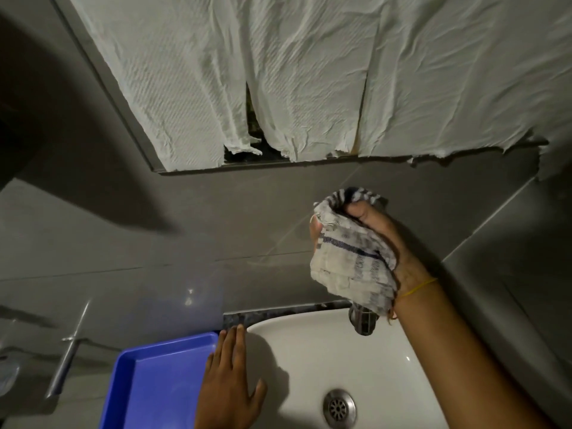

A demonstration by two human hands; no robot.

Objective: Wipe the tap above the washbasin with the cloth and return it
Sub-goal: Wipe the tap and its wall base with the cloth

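Observation:
My right hand (393,243) is shut on a crumpled white cloth with blue stripes (353,261), held up against the grey wall above the tap. Only the chrome spout of the tap (363,322) shows, poking out under the cloth over the back rim of the white washbasin (309,351). My left hand (229,382) lies flat, fingers together, on the basin's left rim beside a blue tray (161,379). The hand holds nothing.
A mirror covered with white paper sheets (294,72) hangs on the wall above. The basin drain (339,407) is at the bottom. A metal bar (66,357) sticks out at the lower left. Grey tiled wall surrounds everything.

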